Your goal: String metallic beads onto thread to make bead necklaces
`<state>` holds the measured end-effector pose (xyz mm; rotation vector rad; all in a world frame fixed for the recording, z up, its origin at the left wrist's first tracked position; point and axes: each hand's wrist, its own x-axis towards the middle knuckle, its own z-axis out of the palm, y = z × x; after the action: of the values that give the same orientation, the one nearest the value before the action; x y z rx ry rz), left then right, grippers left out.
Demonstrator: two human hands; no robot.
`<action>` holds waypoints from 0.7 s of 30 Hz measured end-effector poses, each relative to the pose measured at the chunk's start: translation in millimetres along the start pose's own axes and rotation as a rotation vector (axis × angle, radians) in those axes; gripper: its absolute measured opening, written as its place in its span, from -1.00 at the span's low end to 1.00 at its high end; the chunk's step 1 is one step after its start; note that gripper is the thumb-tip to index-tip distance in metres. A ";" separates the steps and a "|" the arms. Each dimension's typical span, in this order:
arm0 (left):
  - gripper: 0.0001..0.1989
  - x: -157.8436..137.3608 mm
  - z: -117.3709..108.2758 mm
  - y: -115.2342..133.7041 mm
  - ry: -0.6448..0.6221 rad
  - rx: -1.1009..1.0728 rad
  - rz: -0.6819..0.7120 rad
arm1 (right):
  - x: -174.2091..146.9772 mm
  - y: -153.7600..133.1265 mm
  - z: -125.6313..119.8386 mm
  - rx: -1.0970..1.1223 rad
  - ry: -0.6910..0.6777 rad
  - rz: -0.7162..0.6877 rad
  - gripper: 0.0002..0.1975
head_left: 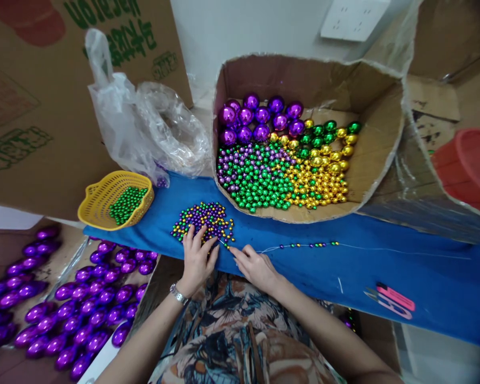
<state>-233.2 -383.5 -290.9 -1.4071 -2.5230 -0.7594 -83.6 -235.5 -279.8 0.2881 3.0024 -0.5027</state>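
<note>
My left hand rests with fingers spread at the near edge of a pile of small purple, green and gold beads on the blue cloth. My right hand is closed in a pinch on a thin needle, whose pale tip points toward the pile. A bead or two seem to sit on it near the fingertips, too small to be sure. From behind this hand a thin thread runs right across the cloth, with short groups of beads on it.
Behind the cloth stands a cut-open cardboard box of large and small beads. A yellow basket holds green beads. Small scissors and a pink cutter or marker lie right. Large purple beads fill the lower left; a plastic bag stands behind.
</note>
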 end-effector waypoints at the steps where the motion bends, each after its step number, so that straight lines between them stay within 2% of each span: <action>1: -0.75 0.0 -0.2 0.3 0.002 -0.003 -0.001 | 0.5 -0.1 -0.2 0.001 -0.002 0.001 -0.59; 6: -0.72 0.0 0.0 0.5 0.011 -0.005 -0.001 | 1.0 0.5 0.4 -0.010 0.004 0.003 -0.59; 21: -0.77 0.6 0.4 -0.6 0.015 -0.033 -0.045 | 3.6 -1.2 3.1 -0.045 -0.005 -0.036 -0.59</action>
<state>-233.9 -383.1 -291.2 -1.3529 -2.5505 -0.8196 -87.2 -237.0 -282.8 0.2288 3.0141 -0.4380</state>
